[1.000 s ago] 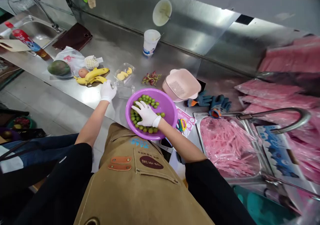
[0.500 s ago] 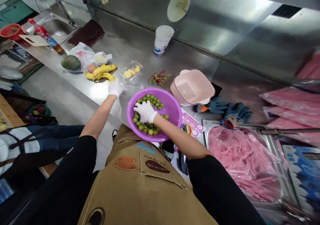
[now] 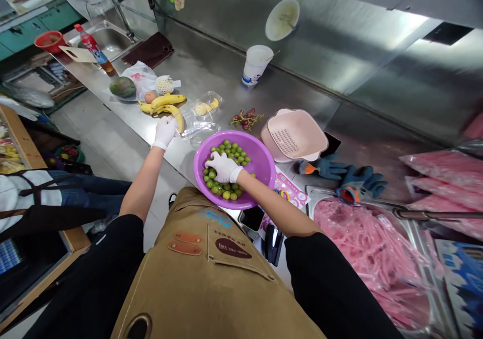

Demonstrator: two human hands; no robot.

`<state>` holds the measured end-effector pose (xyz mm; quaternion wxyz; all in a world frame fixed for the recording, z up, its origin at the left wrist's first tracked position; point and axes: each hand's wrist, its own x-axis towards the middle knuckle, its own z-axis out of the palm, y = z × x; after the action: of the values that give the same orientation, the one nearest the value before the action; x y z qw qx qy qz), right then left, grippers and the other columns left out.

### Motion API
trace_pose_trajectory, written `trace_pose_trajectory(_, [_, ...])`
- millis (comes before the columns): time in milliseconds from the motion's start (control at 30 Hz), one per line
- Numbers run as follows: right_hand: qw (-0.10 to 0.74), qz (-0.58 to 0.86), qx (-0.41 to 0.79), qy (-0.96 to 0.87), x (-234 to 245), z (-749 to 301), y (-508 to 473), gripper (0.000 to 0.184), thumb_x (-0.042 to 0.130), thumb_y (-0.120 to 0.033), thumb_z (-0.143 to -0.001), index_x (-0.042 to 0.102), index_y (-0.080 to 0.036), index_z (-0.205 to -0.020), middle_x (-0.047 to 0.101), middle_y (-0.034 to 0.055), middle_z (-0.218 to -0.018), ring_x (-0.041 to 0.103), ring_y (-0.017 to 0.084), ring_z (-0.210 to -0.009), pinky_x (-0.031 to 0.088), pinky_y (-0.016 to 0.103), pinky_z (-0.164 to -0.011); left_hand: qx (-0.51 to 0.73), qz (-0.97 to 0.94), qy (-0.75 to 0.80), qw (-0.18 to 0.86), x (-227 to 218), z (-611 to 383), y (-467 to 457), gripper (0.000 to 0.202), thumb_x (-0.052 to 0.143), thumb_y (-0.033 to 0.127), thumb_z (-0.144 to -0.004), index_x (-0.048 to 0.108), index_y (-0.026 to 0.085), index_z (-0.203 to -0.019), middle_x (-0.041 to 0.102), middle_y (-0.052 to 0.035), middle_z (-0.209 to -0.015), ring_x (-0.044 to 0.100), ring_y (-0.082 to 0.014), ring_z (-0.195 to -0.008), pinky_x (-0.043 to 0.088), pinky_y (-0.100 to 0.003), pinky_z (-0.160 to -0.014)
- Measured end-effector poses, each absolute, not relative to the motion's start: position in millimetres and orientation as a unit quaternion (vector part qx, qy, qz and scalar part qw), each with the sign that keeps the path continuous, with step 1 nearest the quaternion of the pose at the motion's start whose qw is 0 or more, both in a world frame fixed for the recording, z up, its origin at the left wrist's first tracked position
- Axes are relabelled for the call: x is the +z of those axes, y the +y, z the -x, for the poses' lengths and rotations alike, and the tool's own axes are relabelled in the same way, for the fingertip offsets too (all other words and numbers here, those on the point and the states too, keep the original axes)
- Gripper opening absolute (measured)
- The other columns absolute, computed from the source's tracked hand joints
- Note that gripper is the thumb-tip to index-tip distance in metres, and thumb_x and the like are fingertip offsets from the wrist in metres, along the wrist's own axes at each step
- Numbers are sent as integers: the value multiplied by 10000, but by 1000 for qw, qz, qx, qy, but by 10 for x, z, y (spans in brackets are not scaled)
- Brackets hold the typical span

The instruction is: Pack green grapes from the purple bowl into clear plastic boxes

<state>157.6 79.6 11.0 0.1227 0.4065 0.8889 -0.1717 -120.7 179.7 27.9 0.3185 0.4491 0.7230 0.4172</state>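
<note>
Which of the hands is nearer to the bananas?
Left. The left hand is beside the bananas, contact unclear; the right hand is farther, inside the purple basin.

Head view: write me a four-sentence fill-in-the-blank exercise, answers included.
The white-gloved right hand is among small round ____ fruits.
Those fruits lie in a round ____ plastic basin.
The white-gloved left hand is beside curved ____ bananas.
The squarish pink plastic strainer stands to the ____ of the dark-red grapes.

Missing words: green; purple; yellow; right.
</note>
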Motion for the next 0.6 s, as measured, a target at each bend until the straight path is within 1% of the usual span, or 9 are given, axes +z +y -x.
trace_pose_trajectory(67, [145, -400, -162, 890, 129, -1557, 804, 647, 792, -272, -822, 663, -286, -1456, 347, 190, -1726, 578, 460, -1283, 560, 601, -1032, 487, -356, 692, 396, 288, 1244, 1513, 149, 619, 325, -930, 512, 230, -891, 730, -58, -853, 700, -186, -666, 521, -270, -590])
trace_pose_trajectory(100, [154, -393, -160, 892, 143, -1541, 811, 682, 795, -269, -814, 641, -289, -1478, 326, 190, -1744, 584, 465, -1288, 561, 602, -1035, 516, -310, 675, 425, 282, 1255, 1355, 180, 638, 333, -915, 491, 234, -886, 732, -56, -847, 709, -183, -648, 506, -257, -560])
trace_pose_trajectory(167, [173, -380, -159, 895, 175, -1504, 833, 754, 792, -268, -810, 590, -293, -1536, 376, 203, -1704, 616, 459, -1258, 568, 585, -1023, 558, -241, 650, 456, 253, 1257, 1027, 232, 674, 351, -883, 472, 236, -890, 740, -52, -830, 731, -181, -640, 490, -235, -530])
trace_pose_trajectory(233, [192, -373, -160, 894, 203, -1475, 865, 801, 795, -280, -803, 558, -287, -1569, 456, 219, -1603, 658, 440, -1179, 581, 564, -983, 577, -193, 633, 478, 210, 1236, 708, 279, 711, 379, -848, 481, 232, -908, 749, -46, -810, 743, -181, -632, 480, -221, -509])
trace_pose_trajectory(300, [204, -370, -161, 892, 216, -1467, 893, 826, 809, -308, -795, 550, -289, -1580, 473, 226, -1550, 678, 423, -1117, 586, 557, -953, 579, -162, 625, 498, 171, 1199, 421, 323, 741, 401, -813, 481, 232, -906, 760, -39, -801, 743, -177, -614, 466, -209, -483])
trace_pose_trajectory(400, [216, -358, -166, 893, 219, -1497, 887, 778, 802, -333, -808, 584, -304, -1554, 462, 220, -1549, 669, 428, -1121, 583, 558, -932, 573, -139, 623, 514, 144, 1139, 81, 368, 762, 422, -790, 456, 236, -873, 776, -30, -811, 744, -163, -599, 455, -195, -468])
trace_pose_trajectory(533, [238, -326, -172, 899, 246, -1549, 802, 696, 746, -331, -843, 615, -323, -1526, 472, 208, -1577, 603, 487, -1218, 582, 564, -871, 567, -135, 627, 517, 142, 1086, -189, 405, 778, 466, -789, 454, 230, -852, 802, -50, -869, 765, -167, -633, 477, -197, -487])
trace_pose_trajectory(600, [243, -321, -172, 899, 265, -1557, 758, 678, 733, -329, -846, 629, -326, -1516, 482, 207, -1579, 574, 498, -1244, 575, 577, -865, 568, -131, 628, 515, 125, 1068, -269, 414, 782, 477, -790, 454, 228, -842, 807, -59, -878, 766, -169, -637, 470, -196, -486])
